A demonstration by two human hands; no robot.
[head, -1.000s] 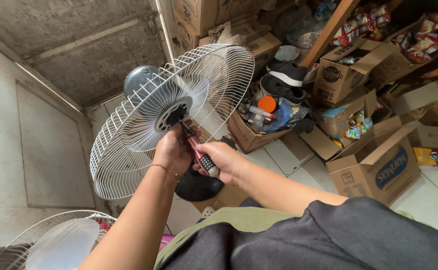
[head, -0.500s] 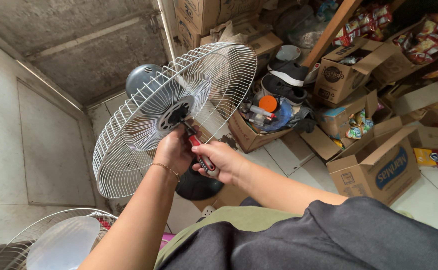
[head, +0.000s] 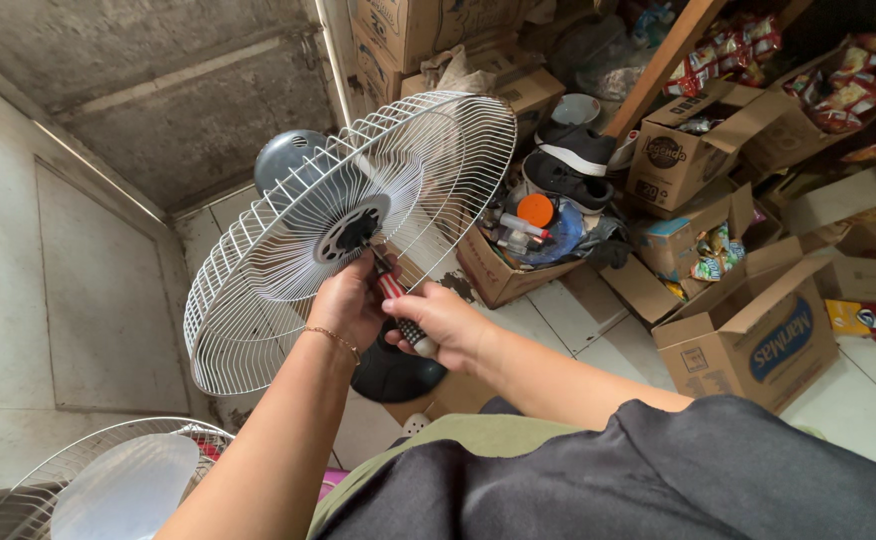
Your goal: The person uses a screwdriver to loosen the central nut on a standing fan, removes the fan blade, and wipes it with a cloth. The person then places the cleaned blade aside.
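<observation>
My right hand [head: 445,322] is closed around the red-and-black handle of the screwdriver [head: 401,310], its shaft running up to the dark hub [head: 350,231] at the middle of the white fan grille [head: 348,235]. My left hand [head: 350,305] sits just below the hub with its fingers curled against the wires, touching the shaft and steadying the grille — how firmly it grips I cannot tell. The grille stands tilted on the fan, with the grey motor housing [head: 288,160] behind it and the dark round base [head: 398,372] on the floor below my hands. To do this well, I think the tip must sit square in the screw head and the shaft stay in line with it — any slant and it could slip out and scrape the hub. I would press inward while turning, and let the left hand stop the grille from swinging. A second grille with a pale blade [head: 108,485] lies at lower left, and open cartons [head: 748,335] crowd the floor to the right.
</observation>
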